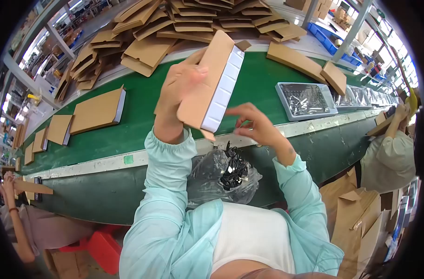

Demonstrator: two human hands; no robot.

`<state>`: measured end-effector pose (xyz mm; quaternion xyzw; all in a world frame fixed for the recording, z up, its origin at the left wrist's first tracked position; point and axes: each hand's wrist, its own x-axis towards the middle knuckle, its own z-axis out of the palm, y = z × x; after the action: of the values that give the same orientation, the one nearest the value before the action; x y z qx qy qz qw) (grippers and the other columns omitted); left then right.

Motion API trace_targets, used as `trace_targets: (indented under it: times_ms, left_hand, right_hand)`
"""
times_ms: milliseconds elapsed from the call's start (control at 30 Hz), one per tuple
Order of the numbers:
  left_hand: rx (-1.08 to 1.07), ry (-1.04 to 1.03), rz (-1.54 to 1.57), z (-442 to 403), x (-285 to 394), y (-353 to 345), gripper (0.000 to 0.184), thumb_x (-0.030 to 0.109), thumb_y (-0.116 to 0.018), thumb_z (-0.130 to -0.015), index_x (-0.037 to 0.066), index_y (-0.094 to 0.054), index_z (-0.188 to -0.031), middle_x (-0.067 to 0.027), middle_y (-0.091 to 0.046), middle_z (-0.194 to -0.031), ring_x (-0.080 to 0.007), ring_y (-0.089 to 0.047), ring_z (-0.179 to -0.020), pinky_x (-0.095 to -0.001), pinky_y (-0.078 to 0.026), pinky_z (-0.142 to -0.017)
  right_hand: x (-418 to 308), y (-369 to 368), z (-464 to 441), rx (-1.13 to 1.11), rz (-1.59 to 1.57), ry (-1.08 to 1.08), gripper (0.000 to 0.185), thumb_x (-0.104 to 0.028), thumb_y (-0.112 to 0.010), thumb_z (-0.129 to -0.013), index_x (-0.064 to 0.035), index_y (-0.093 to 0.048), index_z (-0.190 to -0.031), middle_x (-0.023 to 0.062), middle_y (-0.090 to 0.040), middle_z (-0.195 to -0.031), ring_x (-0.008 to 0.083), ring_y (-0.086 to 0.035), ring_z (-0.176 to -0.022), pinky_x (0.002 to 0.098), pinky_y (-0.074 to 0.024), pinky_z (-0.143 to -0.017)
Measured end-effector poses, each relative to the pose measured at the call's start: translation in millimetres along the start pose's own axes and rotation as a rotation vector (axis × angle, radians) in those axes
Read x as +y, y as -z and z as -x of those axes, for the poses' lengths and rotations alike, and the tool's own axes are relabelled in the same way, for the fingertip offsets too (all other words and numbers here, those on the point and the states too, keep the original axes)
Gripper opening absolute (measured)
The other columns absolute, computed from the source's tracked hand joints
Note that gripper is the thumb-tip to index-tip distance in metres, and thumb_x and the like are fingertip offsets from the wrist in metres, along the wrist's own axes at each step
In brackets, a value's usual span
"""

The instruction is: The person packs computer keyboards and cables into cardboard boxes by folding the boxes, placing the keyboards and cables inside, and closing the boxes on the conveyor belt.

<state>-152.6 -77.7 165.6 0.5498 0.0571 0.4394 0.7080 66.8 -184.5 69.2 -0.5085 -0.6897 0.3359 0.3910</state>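
Observation:
My left hand (178, 88) holds a brown cardboard box (213, 76) tilted up above the green belt, its fingers partly behind it. A pale grey, segmented surface (225, 90) shows along the box's right side, and small flaps stick out at both ends. Close to the box's lower right side is my right hand (258, 126), index finger stretched out and the others loosely bent, with nothing visible in it. Below the hands, a clear plastic bag (202, 173) holds black cables (234, 169) at the bench's near edge.
Flat cardboard boxes (188, 23) are heaped behind the belt (142, 100). Several boxes (93, 111) lie at left; a plastic-wrapped keyboard (307, 100) lies at right. Co-workers' hands show at far left (8, 188) and far right (400, 114). A red stool (102, 251) stands below.

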Motion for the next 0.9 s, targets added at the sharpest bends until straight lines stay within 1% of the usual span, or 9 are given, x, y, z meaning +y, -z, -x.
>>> trace_targets:
  times_ms: [100, 133, 300, 367, 400, 533, 633, 733, 900]
  left_hand:
    - [-0.102, 0.054, 0.033, 7, 10, 6, 0.049, 0.017, -0.058, -0.090, -0.011, -0.055, -0.130, -0.0116, -0.069, -0.101, -0.0121, -0.066, -0.080, -0.0229, -0.051, -0.069]
    - [-0.087, 0.037, 0.016, 9, 10, 7, 0.049, 0.018, -0.058, -0.090, -0.011, -0.056, -0.129, -0.0117, -0.069, -0.103, -0.0126, -0.066, -0.081, -0.0234, -0.052, -0.069]
    - [0.029, 0.095, 0.223, -3, 24, 17, 0.042, 0.020, -0.058, -0.092, -0.009, -0.060, -0.122, -0.0117, -0.067, -0.110, -0.0142, -0.067, -0.085, -0.0262, -0.053, -0.072]
    - [0.130, 0.058, 0.013, -19, 33, 48, 0.036, 0.019, -0.061, -0.092, -0.004, -0.063, -0.120, -0.0097, -0.068, -0.102, -0.0128, -0.066, -0.084, -0.0265, -0.053, -0.072]
    - [0.031, 0.095, -0.095, -16, 70, 24, 0.036, 0.018, -0.062, -0.092, -0.003, -0.063, -0.120, -0.0091, -0.068, -0.100, -0.0124, -0.066, -0.084, -0.0264, -0.053, -0.072]
    - [-0.378, 0.391, -0.698, -54, 126, 41, 0.036, 0.017, -0.064, -0.091, 0.001, -0.064, -0.123, -0.0075, -0.069, -0.091, -0.0095, -0.065, -0.079, -0.0257, -0.052, -0.071]
    - [-0.491, 0.271, -1.218, -64, 168, 29, 0.046, 0.017, -0.064, -0.092, 0.002, -0.052, -0.135, -0.0085, -0.067, -0.095, -0.0158, -0.065, -0.083, -0.0281, -0.052, -0.071]
    - [-0.491, -0.008, -1.626, -62, 173, 2, 0.039, 0.020, -0.064, -0.093, 0.004, -0.054, -0.128, -0.0081, -0.063, -0.088, -0.0178, -0.062, -0.086, -0.0308, -0.050, -0.074]
    - [-0.359, -0.111, -1.671, -43, 132, -9, 0.040, 0.031, -0.070, -0.087, 0.001, -0.056, -0.110, -0.0145, -0.061, -0.096, -0.0244, -0.060, -0.090, -0.0352, -0.048, -0.079]
  right_hand:
    - [24, -11, 4, -0.263, 0.222, 0.056, 0.039, -0.001, -0.078, -0.077, -0.0087, -0.071, -0.115, 0.0081, -0.057, -0.123, 0.0210, -0.063, -0.099, 0.0324, -0.0522, -0.088]
    - [38, -19, 3, -0.249, 0.282, 0.240, 0.030, -0.003, -0.079, -0.077, -0.0084, -0.075, -0.106, 0.0078, -0.064, -0.114, 0.0233, -0.065, -0.096, 0.0335, -0.0528, -0.086]
    - [44, 3, 16, -0.058, 0.206, 0.041, 0.017, -0.007, -0.076, -0.084, -0.0044, -0.073, -0.100, 0.0060, -0.072, -0.086, 0.0189, -0.068, -0.077, 0.0301, -0.0545, -0.073]
    - [31, 24, 20, 0.099, 0.112, -0.040, 0.014, -0.007, -0.074, -0.086, -0.0017, -0.071, -0.099, 0.0058, -0.072, -0.086, 0.0154, -0.068, -0.077, 0.0279, -0.0539, -0.071]
    - [5, 34, 23, 0.140, 0.109, -0.169, 0.011, -0.005, -0.071, -0.089, 0.0013, -0.069, -0.098, 0.0050, -0.073, -0.083, 0.0105, -0.068, -0.080, 0.0256, -0.0533, -0.072]
    - [-27, 56, 35, 0.188, 0.228, -0.044, 0.009, 0.000, -0.070, -0.087, 0.0020, -0.069, -0.096, 0.0074, -0.074, -0.085, 0.0127, -0.072, -0.080, 0.0264, -0.0558, -0.072]
    - [-29, 59, 36, 0.373, 0.045, 0.050, 0.012, 0.006, -0.070, -0.085, 0.0025, -0.069, -0.097, 0.0065, -0.074, -0.091, 0.0106, -0.070, -0.084, 0.0249, -0.0556, -0.074]
    - [-53, 50, 25, 0.502, -0.076, 0.209, 0.017, 0.010, -0.070, -0.084, 0.0015, -0.070, -0.098, 0.0083, -0.072, -0.105, 0.0116, -0.067, -0.092, 0.0237, -0.0551, -0.080]
    - [-102, 25, 2, 0.725, -0.185, 0.438, 0.018, 0.011, -0.070, -0.084, 0.0008, -0.071, -0.099, 0.0092, -0.071, -0.109, 0.0120, -0.067, -0.096, 0.0230, -0.0544, -0.083]
